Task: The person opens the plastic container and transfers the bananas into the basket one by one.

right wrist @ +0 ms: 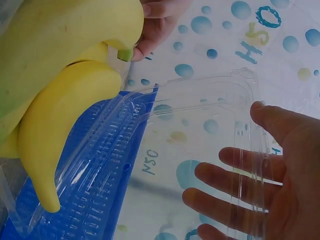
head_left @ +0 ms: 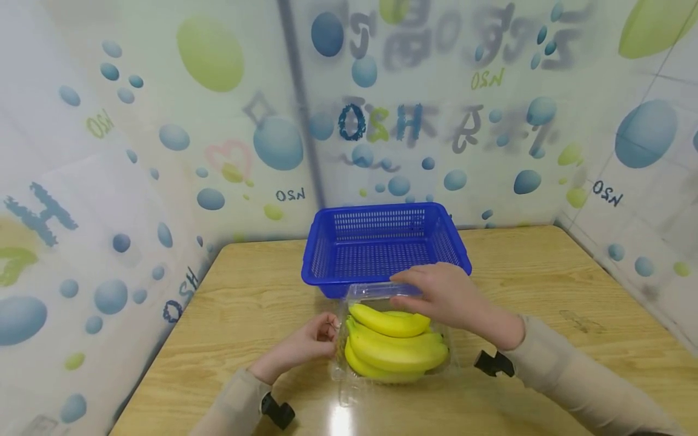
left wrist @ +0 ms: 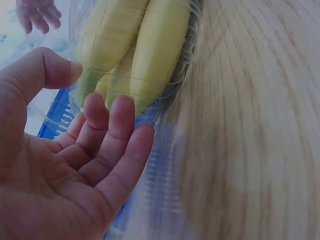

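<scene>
A clear plastic clamshell box (head_left: 340, 357) holding several yellow bananas (head_left: 395, 352) lies on the table, its transparent lid (head_left: 376, 292) raised at the far side. Beside the box's left end is my left hand (head_left: 305, 345); its fingers are relaxed and bent, with the thumb tip against the plastic in the left wrist view. Over the far right of the box reaches my right hand (head_left: 444, 297). The right wrist view has its straight, spread fingers (right wrist: 225, 200) behind the lid, showing through the plastic, while the thumb touches the lid's edge.
Just behind the box stands a blue perforated plastic basket (head_left: 376, 257), close to the lid. The wood-grain table (head_left: 262, 284) extends to both sides. A white sheet (head_left: 382, 175) printed with blue and green dots backs it.
</scene>
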### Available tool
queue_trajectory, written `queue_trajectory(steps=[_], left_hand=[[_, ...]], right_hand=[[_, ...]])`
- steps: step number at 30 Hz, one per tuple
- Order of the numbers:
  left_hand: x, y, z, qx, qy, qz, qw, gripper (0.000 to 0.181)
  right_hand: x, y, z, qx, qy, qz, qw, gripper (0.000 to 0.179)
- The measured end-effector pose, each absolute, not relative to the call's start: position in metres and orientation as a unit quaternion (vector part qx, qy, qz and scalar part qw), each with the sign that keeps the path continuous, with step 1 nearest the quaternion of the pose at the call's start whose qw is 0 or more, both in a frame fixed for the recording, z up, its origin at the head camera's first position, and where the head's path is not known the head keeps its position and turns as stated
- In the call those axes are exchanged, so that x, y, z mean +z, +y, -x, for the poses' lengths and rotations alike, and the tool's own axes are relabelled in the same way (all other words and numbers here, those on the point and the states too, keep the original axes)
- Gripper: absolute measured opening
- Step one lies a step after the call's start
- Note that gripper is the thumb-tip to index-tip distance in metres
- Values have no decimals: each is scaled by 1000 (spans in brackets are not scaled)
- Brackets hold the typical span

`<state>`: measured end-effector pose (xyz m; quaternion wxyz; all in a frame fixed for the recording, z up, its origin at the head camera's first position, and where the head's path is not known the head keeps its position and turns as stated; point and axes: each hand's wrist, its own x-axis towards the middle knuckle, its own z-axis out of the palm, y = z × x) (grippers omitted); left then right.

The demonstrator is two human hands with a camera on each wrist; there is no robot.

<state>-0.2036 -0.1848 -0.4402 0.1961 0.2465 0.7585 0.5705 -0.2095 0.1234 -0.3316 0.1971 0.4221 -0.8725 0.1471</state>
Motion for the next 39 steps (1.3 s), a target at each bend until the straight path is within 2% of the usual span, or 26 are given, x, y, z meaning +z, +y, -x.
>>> queue_trajectory(steps=[19,31,39], left_hand=[[-443,-181,199,567,768,-230,191,35],[-439,-177,197,548,780,-244,179,34],[-439,-177,197,534,789,-255,168,32]], right_hand=[[-319,134,218,177,-893,-389,143,36],[-314,145,227,239,-898,-363,69,38],[-310,152,232,259,-899,-349,45,39]])
